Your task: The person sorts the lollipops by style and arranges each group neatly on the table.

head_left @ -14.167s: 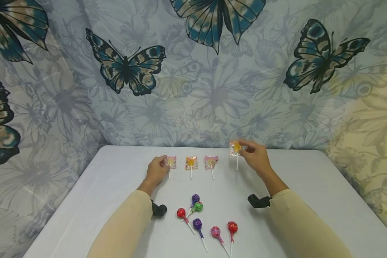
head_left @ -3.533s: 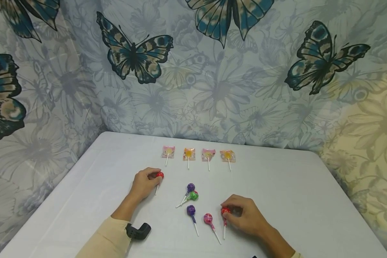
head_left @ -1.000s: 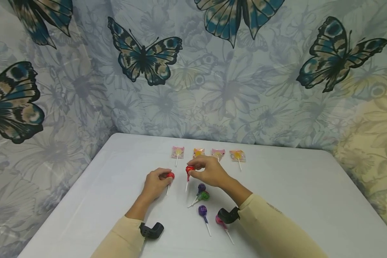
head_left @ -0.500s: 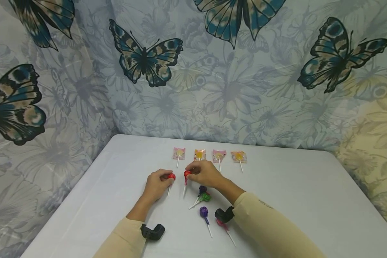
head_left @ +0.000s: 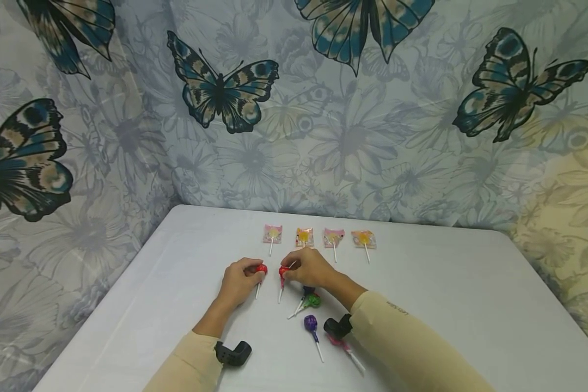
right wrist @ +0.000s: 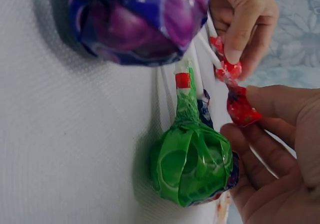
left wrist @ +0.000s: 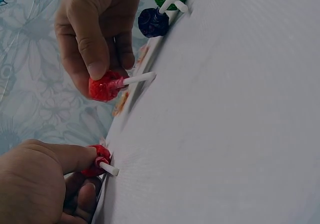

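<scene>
Pinching left hand point(head_left: 237, 281): red lollipop point(head_left: 262, 268), centre frame.
Right hand point(head_left: 308, 267): second lollipop point(head_left: 283, 270) pinched; may roll if hastily released.

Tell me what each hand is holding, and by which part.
The left hand pinches a red lollipop by its wrapped head; the right hand pinches a second red lollipop, also by the head.

Behind a white table point(head_left: 451, 305), grey-blue floral walls point(head_left: 397, 158) carry dark teal butterflies point(head_left: 220, 98) and turn yellowish at right

Left hand point(head_left: 237, 280) hides perhaps half its red lollipop point(head_left: 262, 269)
</scene>
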Available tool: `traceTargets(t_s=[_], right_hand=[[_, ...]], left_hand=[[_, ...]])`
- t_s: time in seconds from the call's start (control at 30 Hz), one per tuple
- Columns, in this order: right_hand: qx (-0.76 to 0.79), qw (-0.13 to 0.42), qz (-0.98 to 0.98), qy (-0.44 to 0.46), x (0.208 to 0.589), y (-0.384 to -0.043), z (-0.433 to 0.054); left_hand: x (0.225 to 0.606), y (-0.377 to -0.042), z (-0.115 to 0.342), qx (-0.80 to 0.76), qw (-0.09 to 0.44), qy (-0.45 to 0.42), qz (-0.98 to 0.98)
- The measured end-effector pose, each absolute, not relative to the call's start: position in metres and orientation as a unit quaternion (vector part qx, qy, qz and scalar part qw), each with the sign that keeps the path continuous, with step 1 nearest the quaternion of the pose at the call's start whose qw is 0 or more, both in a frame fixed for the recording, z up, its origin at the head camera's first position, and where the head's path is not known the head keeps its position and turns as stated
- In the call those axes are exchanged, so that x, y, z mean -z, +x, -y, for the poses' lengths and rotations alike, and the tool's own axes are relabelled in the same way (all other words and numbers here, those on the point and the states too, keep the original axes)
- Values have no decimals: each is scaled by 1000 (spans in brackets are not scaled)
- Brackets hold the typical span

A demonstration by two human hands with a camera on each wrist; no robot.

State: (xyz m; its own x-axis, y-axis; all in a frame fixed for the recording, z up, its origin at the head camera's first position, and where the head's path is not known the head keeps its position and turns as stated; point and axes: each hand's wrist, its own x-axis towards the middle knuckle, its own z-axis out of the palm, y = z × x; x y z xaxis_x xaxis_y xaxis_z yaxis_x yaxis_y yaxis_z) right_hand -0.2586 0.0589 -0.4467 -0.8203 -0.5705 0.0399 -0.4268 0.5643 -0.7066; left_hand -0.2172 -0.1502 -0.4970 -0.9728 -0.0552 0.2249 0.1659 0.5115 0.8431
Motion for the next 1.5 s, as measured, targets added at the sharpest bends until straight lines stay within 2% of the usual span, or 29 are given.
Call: traceTargets(t_s=[0.87,1.5], right_hand=[[340,124,-894,-265,452,-260,-57],[341,131,-895,-257,433,-260,-69]], left_hand=[[496,-216,150,492,107,-37,863],[496,-216,149,486,109,-33,866]])
